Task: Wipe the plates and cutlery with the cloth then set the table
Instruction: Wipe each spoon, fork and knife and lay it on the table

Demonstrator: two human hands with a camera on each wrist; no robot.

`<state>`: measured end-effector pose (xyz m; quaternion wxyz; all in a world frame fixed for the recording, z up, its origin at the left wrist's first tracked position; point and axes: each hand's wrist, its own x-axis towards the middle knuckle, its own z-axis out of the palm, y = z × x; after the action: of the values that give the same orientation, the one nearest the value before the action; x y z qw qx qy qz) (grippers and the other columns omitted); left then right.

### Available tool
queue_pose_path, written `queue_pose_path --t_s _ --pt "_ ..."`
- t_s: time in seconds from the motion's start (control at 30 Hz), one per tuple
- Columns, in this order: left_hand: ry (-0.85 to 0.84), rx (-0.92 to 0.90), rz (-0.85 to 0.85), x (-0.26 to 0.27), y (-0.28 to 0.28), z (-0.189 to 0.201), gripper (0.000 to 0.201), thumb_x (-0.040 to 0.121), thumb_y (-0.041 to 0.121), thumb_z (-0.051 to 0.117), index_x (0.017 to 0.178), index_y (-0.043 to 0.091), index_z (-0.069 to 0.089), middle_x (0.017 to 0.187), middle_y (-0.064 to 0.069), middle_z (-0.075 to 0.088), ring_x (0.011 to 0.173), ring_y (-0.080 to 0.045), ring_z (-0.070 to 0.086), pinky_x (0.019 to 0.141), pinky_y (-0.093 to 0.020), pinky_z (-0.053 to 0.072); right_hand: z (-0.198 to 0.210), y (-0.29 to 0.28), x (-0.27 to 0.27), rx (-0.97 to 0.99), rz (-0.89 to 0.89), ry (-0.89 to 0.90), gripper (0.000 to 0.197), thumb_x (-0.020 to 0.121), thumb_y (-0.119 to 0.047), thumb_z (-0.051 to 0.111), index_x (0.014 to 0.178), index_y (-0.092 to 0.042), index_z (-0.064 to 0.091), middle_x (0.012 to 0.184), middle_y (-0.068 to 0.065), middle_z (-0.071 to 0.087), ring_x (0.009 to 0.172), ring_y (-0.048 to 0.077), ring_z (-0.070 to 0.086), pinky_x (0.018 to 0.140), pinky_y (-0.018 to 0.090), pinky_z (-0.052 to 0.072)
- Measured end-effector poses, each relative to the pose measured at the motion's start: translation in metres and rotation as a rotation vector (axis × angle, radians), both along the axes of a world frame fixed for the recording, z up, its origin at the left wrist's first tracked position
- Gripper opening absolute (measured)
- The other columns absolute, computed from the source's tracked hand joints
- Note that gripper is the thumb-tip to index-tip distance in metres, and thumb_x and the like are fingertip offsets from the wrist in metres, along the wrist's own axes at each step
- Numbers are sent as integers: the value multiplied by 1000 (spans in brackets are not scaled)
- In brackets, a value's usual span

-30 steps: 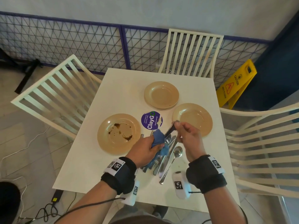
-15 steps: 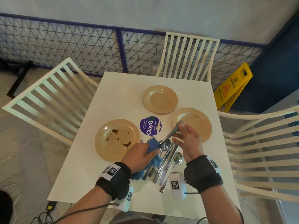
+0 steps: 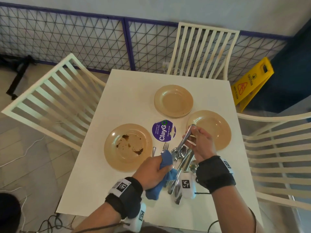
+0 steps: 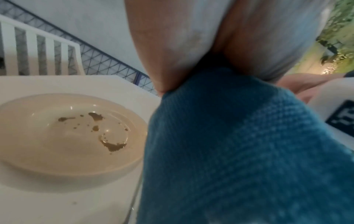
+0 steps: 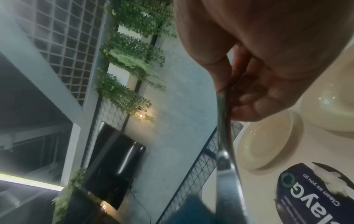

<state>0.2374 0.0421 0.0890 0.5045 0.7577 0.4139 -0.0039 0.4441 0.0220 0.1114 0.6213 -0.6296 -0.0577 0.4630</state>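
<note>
My right hand (image 3: 196, 140) pinches the handle of a metal spoon (image 3: 182, 142), tilted above the table with its bowl pointing down to the left. The spoon (image 5: 224, 151) runs down the middle of the right wrist view. My left hand (image 3: 152, 169) grips a bunched blue cloth (image 3: 165, 167) just left of the spoon's bowl; the cloth (image 4: 229, 144) fills the left wrist view. A heap of cutlery (image 3: 180, 167) lies under both hands. A tan plate with brown stains (image 3: 127, 147) sits to the left. Two more tan plates (image 3: 173, 100) (image 3: 213, 126) sit farther back.
The white table (image 3: 131, 98) carries a round purple ClayGo sticker (image 3: 163, 130) at its centre. White slatted chairs stand at the left (image 3: 50, 101), the far side (image 3: 202, 49) and the right (image 3: 277, 148). A yellow caution sign (image 3: 250, 83) stands by the far right corner.
The cloth has slid from the middle of the spoon's handle down to its bowl end. My right hand still holds the handle's top, with the spoon's bowl uncovered beside the cloth.
</note>
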Motion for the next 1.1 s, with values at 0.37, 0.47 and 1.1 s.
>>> queue_pose_path --t_s 0.37,0.47,1.1 --pt "169 -29 120 -80 77 1 16 96 36 57 83 27 59 83 6 68 80 -7 64 78 -27 50 -81 13 -27 -228 -65 8 17 102 -19 55 94 -6 63 73 9 57 58 18 56 56 30 53" --pt "175 25 266 -105 95 -3 19 96 37 61 82 25 58 80 6 65 78 -8 61 68 -22 45 -106 15 -33 -392 102 -168 25 100 -23 59 94 -1 69 62 9 56 51 21 54 60 37 59" --pt "98 30 581 -157 125 -15 19 97 34 59 98 16 66 87 -2 70 81 -18 63 67 -23 44 -121 56 -101 -661 414 -655 12 89 -30 63 97 -23 68 93 0 75 81 22 71 79 37 59"
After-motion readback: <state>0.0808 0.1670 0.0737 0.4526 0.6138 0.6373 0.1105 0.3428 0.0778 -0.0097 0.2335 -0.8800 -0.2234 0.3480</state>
